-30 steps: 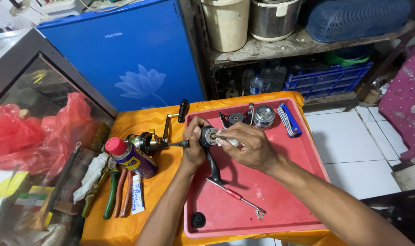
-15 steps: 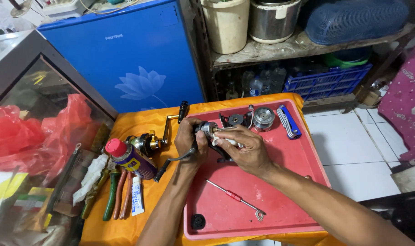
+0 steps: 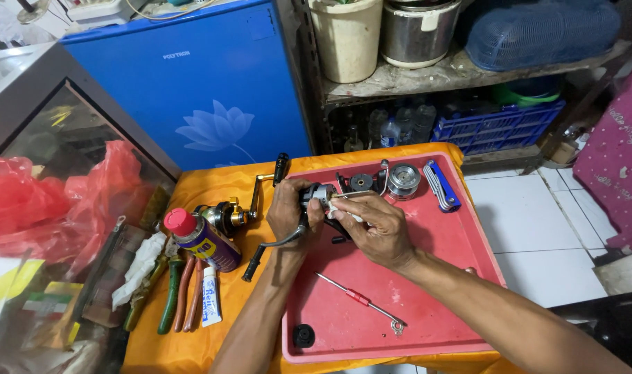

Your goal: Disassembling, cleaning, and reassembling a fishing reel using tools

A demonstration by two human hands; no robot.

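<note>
**Both hands on a fishing reel body over the red tray**

We look down on a small table draped in orange cloth (image 3: 212,183), with a shallow red tray (image 3: 461,277) covering its right half. Our left hand (image 3: 288,211) wraps around a dark fishing reel body (image 3: 314,197), fingers curled tight on it, holding it just above the tray's upper left corner. The reel's black crank handle (image 3: 264,249) hangs down and to the left from under that hand, its knob over the orange cloth. Our right hand (image 3: 375,228) meets the reel from the right; thumb and forefinger are pinched together on a thin pale tool (image 3: 354,194) whose end touches the reel's face. We cannot tell what kind of tool it is.

On the tray behind the hands lie a silver spool (image 3: 404,179), a dark round part (image 3: 361,182) beside it, and a blue-handled folding tool (image 3: 442,185) further right. Nearer us on the tray rest a slim screwdriver with a red grip (image 3: 361,301) and, at the lower left corner, a small black knob (image 3: 303,335).

Left of the tray, on the cloth, a second reel with gold trim (image 3: 226,215) lies with its handle pointing up. Just beside it sits a blue and yellow spray can with a red cap (image 3: 202,239), tilted. Below the can we see pliers with green and red grips (image 3: 181,291), a small white tube (image 3: 210,298) and a crumpled white rag (image 3: 141,266)
</note>
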